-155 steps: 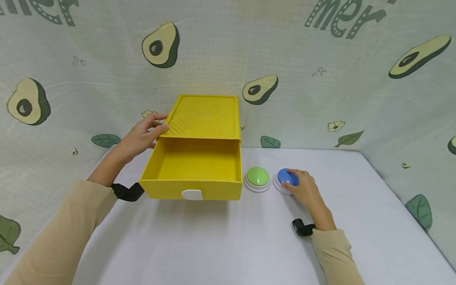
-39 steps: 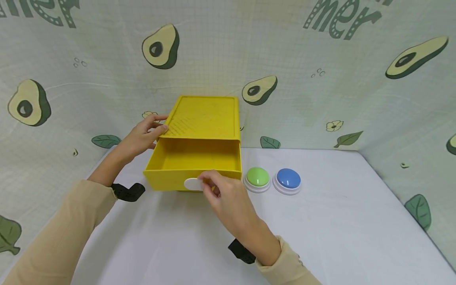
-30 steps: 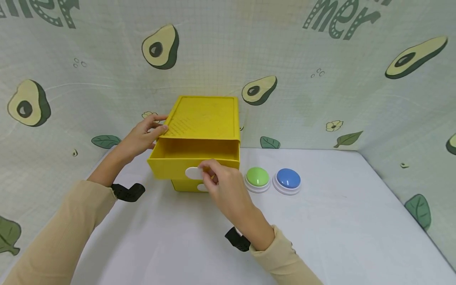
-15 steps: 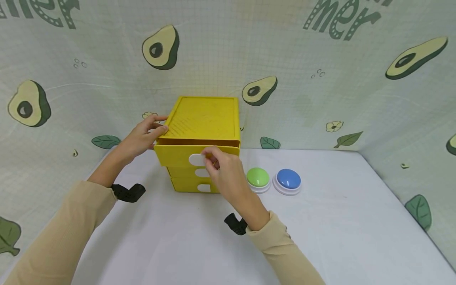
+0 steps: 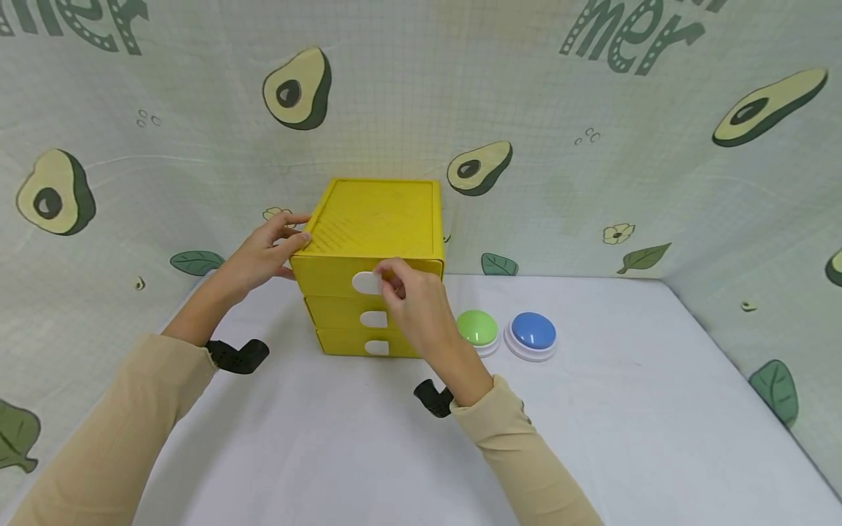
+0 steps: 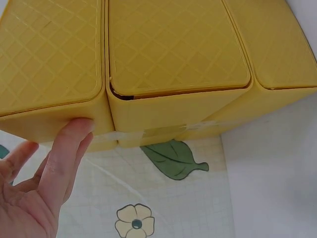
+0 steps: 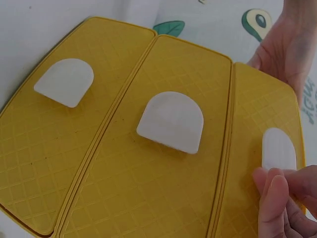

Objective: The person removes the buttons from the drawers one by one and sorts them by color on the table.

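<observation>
A yellow three-drawer unit [image 5: 381, 215] stands on the table, all its drawers pushed in. My right hand [image 5: 421, 310] pinches the right end of the white handle [image 5: 365, 283] on the top drawer [image 5: 322, 276]. In the right wrist view, thumb and fingertips meet at that handle [image 7: 278, 148], covering part of it. Against the unit's upper left side rests my left hand [image 5: 259, 252], thumb near the top front corner. The left wrist view has a fairly straight finger of the left hand [image 6: 44, 183] touching the yellow side wall [image 6: 163, 111].
Right of the unit sit a green push button [image 5: 476, 326], partly behind my right hand, and a blue push button [image 5: 533, 330], both on white bases. A white table [image 5: 658, 409] lies beneath. Avocado-printed cloth [image 5: 395, 88] hangs behind.
My right hand has left the blue button and gripped the top drawer's handle. The drawer, pulled out before, has slid back until flush. My left hand has stayed on the unit.
</observation>
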Demonstrator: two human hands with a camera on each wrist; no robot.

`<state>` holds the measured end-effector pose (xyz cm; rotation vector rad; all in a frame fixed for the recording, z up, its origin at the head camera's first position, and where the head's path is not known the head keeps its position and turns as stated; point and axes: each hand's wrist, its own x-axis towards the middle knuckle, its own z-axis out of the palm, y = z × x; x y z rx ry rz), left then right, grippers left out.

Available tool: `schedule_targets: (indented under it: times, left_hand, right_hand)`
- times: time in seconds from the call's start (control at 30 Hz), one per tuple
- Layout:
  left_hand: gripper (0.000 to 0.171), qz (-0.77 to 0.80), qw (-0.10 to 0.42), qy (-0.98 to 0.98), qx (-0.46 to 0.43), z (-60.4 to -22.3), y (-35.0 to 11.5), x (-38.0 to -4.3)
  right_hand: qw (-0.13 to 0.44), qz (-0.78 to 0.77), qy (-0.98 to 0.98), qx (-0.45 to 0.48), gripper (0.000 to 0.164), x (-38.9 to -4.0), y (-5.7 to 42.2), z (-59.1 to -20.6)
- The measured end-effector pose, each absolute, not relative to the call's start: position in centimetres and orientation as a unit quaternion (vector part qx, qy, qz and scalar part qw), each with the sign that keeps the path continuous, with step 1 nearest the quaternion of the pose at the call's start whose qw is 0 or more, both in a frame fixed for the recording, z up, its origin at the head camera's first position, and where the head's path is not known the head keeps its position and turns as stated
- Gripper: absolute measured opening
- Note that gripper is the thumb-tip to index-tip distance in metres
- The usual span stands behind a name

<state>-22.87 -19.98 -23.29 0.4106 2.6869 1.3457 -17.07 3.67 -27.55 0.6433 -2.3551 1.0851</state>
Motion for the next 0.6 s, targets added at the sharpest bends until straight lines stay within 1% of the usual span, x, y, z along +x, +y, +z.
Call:
schedule_targets:
  times: [0.6]
  left_hand:
    - [0.056,0.441,0.055,0.885,0.141,-23.3,-19.94,-22.88]
  right_hand:
    - [0.226,0.405,-0.857,0.225,0.012,-17.08,3.65,-27.67]
